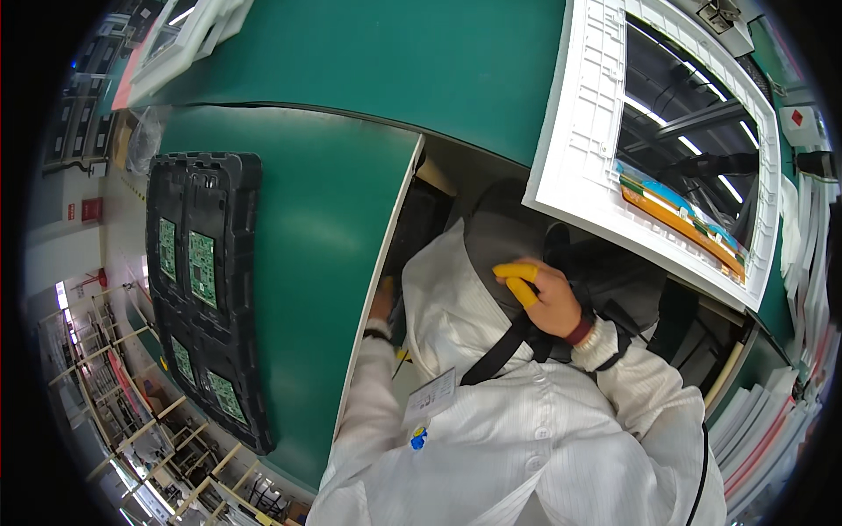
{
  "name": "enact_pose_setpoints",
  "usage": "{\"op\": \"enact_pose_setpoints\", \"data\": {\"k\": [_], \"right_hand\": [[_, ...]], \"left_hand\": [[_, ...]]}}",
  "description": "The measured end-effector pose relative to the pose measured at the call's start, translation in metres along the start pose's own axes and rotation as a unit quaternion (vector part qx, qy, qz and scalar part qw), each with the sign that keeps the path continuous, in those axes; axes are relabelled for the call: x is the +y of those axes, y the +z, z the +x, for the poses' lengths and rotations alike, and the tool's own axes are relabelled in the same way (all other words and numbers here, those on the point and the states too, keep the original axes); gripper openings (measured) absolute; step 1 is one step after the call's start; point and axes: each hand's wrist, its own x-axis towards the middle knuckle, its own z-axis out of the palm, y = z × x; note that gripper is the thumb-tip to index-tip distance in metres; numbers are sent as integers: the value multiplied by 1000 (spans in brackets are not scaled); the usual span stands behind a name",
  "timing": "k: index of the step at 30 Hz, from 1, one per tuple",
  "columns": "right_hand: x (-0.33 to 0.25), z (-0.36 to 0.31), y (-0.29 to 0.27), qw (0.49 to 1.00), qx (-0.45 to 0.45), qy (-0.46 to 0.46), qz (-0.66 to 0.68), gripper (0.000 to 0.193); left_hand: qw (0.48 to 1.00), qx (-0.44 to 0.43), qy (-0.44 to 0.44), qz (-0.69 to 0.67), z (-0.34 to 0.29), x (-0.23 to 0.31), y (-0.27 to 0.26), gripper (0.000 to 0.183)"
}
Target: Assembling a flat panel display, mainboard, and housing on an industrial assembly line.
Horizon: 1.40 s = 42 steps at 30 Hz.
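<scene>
My right hand (554,302) is held over my lap, in front of the grey seat or cloth. Yellow finger cots cover two of its fingertips, which are loosely bent and slightly apart. Nothing shows between them. Low beside the edge of the green table (307,263), my left hand (382,302) is mostly hidden and dark; its fingers cannot be made out. Dark bands circle both wrists. Nearest to my right hand is a white plastic frame (570,167) with a glossy dark panel (684,114) in it. Orange and blue strips (680,223) lie along the panel's lower edge.
On the green table at left lies a black tray (241,289) with several green circuit boards (203,267). Another white frame (197,44) stands at the far left. White panels (750,430) are stacked at lower right. A gap separates the table sections.
</scene>
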Motion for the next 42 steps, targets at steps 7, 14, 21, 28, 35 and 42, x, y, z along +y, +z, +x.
{"op": "enact_pose_setpoints", "data": {"k": [7,14,21,28,35,42], "right_hand": [[-3,-49,-15,996,-48,79,9,23],[9,-51,-16,996,-27,90,-7,27],[24,-55,-29,998,-4,61,-25,25],[32,-53,-63,991,27,-16,-128,22],[82,-94,-129,985,-5,92,-145,26],[94,-74,-132,980,118,52,-152,21]], "left_hand": [[991,72,-100,56,-7,-8,38,58],[986,102,-126,23,-34,-63,108,47],[992,-26,-35,118,-27,-82,118,44],[979,-154,-129,42,-6,-71,69,37],[991,62,-52,-106,-38,54,-43,51],[925,59,189,-325,-179,187,-233,30]]}}
